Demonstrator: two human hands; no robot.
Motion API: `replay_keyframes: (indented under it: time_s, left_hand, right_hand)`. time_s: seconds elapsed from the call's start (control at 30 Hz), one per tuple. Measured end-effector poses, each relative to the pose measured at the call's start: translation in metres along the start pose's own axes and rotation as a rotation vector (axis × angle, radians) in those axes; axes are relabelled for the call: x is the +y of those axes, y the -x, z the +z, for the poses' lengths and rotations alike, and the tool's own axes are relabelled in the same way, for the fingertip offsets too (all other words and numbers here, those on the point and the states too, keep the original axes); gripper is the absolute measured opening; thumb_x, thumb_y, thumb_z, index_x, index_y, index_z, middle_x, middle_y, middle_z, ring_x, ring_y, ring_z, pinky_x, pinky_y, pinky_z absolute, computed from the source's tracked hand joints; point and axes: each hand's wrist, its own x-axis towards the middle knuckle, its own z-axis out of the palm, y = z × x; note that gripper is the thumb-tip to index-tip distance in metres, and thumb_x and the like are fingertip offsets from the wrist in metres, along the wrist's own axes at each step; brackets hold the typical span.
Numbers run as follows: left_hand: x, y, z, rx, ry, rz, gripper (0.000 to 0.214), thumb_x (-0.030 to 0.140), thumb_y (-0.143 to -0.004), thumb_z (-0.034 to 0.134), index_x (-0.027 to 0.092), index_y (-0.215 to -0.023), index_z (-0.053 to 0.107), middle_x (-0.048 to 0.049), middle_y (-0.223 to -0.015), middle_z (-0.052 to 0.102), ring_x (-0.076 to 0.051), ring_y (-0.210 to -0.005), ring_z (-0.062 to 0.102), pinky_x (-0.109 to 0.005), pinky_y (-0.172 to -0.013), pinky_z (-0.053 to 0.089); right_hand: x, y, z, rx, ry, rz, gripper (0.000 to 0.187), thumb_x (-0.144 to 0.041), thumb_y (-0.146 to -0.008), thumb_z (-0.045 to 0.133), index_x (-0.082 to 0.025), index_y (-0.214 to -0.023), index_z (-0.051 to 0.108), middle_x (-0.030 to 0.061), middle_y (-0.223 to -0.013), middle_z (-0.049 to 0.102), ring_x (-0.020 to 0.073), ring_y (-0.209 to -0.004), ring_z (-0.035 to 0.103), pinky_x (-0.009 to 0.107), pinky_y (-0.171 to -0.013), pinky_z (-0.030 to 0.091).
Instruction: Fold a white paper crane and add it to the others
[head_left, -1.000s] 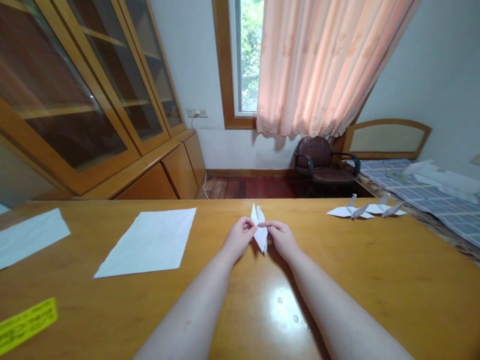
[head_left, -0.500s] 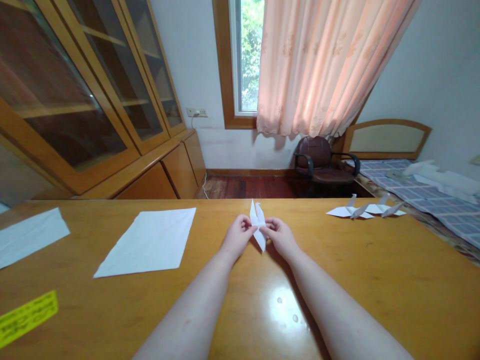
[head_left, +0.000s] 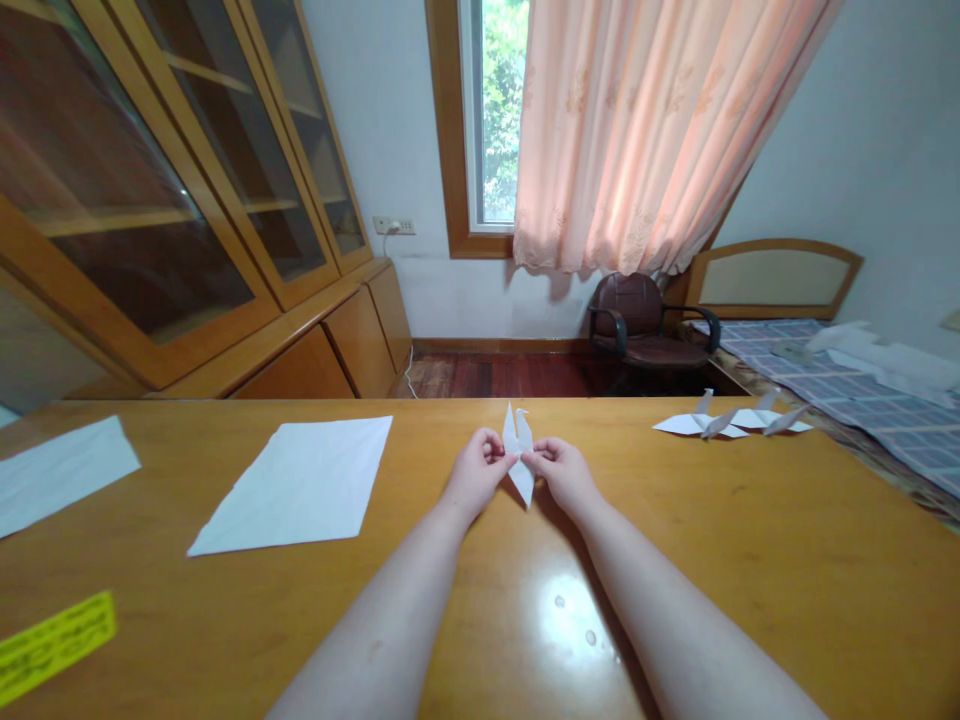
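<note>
- The left hand (head_left: 478,467) and the right hand (head_left: 564,470) meet over the middle of the wooden surface (head_left: 525,600), toward its far edge.
- Between them stands a small folded white paper (head_left: 518,455). It is upright, with two narrow points at the top and one point at the bottom.
- The left hand pinches the left side of the folded paper with closed fingertips, and the right hand pinches the right side in the same way.
- The lower point of the paper is very near the surface; from this view it is not possible to tell if it touches.
- To the left of the hands, well apart, a flat white sheet (head_left: 300,483) lies on the surface.
- Farther left, at the edge of the picture, lies another white sheet (head_left: 60,470).
- A yellow slip (head_left: 52,645) with print lies at the near left corner.
- To the right, near the far edge of the surface, some finished folded paper figures (head_left: 731,420) lie close together.
- Behind the surface there are a dark chair (head_left: 645,325), a peach curtain (head_left: 645,130) and a bed (head_left: 862,395) with a checked cover.
</note>
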Motion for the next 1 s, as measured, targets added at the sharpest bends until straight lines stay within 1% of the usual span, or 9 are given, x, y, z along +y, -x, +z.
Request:
replay_keyframes:
  time_s: [0.13,0.2,0.37,0.47,0.53,0.67,0.8,0.9,1.0]
  left_hand:
    - [-0.0013,-0.001,-0.001,0.005,0.076,-0.015,0.027,0.028,-0.074,0.059,0.019,-0.095,0.046,0.0011,-0.071,0.063,-0.013,-0.069,0.06,-0.025,-0.068,0.045]
    - [-0.0008,-0.0016,-0.0014,0.028,0.088,-0.011,0.025,0.029,-0.076,0.056,0.018,-0.098,0.049,-0.0002,-0.074,0.064,-0.014,-0.072,0.061,-0.027,-0.071,0.045]
    - [0.0031,-0.0023,-0.0026,0.047,0.011,0.002,0.022,0.031,-0.073,0.059,0.015,-0.088,0.063,-0.0056,-0.087,0.067,-0.017,-0.082,0.061,-0.03,-0.078,0.046]
    - [0.0066,-0.0011,-0.0034,0.067,-0.072,0.008,0.021,0.033,-0.071,0.062,0.016,-0.082,0.066,-0.0053,-0.082,0.067,-0.018,-0.078,0.06,-0.029,-0.075,0.046]
    - [0.008,-0.0003,-0.0038,0.09,-0.112,0.017,0.019,0.033,-0.071,0.062,0.016,-0.078,0.066,-0.0041,-0.078,0.067,-0.017,-0.075,0.059,-0.028,-0.072,0.045]
    - [0.0059,-0.0005,-0.0045,0.096,-0.125,0.03,0.02,0.034,-0.073,0.06,0.016,-0.078,0.065,-0.0028,-0.076,0.066,-0.016,-0.072,0.058,-0.025,-0.068,0.044]
    - [0.0032,-0.0017,-0.0051,0.104,-0.104,0.039,0.021,0.035,-0.074,0.059,0.016,-0.078,0.063,-0.0015,-0.073,0.063,-0.014,-0.068,0.056,-0.024,-0.065,0.043]
    - [0.005,-0.0017,-0.0049,0.15,-0.071,0.023,0.02,0.034,-0.074,0.059,0.016,-0.079,0.061,-0.0008,-0.071,0.062,-0.013,-0.065,0.055,-0.023,-0.064,0.043]
    - [0.007,-0.0014,-0.0049,0.18,-0.024,0.006,0.019,0.034,-0.073,0.059,0.016,-0.08,0.059,-0.0003,-0.07,0.06,-0.013,-0.063,0.055,-0.023,-0.063,0.044]
  right_hand:
    - [0.0049,-0.0022,0.0,0.001,-0.013,-0.03,0.03,-0.038,-0.061,0.07,-0.015,-0.077,0.06,0.0033,-0.067,0.064,0.0134,-0.058,0.056,0.024,-0.054,0.04]
    - [0.0063,-0.0029,-0.0009,0.019,-0.003,-0.038,0.03,-0.038,-0.061,0.07,-0.015,-0.078,0.061,0.0033,-0.068,0.064,0.0133,-0.058,0.055,0.024,-0.054,0.04]
    - [0.0037,-0.0013,-0.0017,0.042,-0.01,-0.031,0.03,-0.043,-0.065,0.067,-0.015,-0.075,0.063,0.001,-0.061,0.06,0.0109,-0.051,0.048,0.022,-0.046,0.033]
    - [0.0006,0.0004,-0.0007,0.039,-0.015,-0.05,0.029,-0.043,-0.064,0.067,-0.015,-0.07,0.062,-0.0002,-0.057,0.057,0.0103,-0.05,0.046,0.022,-0.045,0.032]
    - [0.0002,0.0008,-0.0004,0.037,-0.039,-0.037,0.03,-0.045,-0.066,0.066,-0.015,-0.069,0.061,-0.0016,-0.053,0.053,0.0093,-0.047,0.043,0.022,-0.044,0.031]
    - [0.0031,-0.0008,-0.0013,0.038,-0.112,-0.019,0.034,-0.049,-0.069,0.062,-0.015,-0.07,0.061,-0.0034,-0.049,0.048,0.0077,-0.043,0.039,0.021,-0.041,0.028]
    - [0.0035,-0.0021,-0.0014,0.054,-0.122,-0.025,0.034,-0.049,-0.066,0.064,-0.016,-0.074,0.063,-0.0017,-0.054,0.053,0.0082,-0.045,0.042,0.021,-0.042,0.031]
    - [0.0003,-0.0017,-0.0009,0.094,-0.108,-0.022,0.035,-0.048,-0.064,0.065,-0.016,-0.078,0.063,0.0016,-0.064,0.06,0.0089,-0.046,0.044,0.022,-0.042,0.033]
    - [-0.0022,-0.0012,-0.0014,0.127,-0.09,-0.053,0.031,-0.043,-0.063,0.066,-0.017,-0.079,0.063,0.0036,-0.073,0.064,0.0094,-0.048,0.047,0.024,-0.046,0.035]
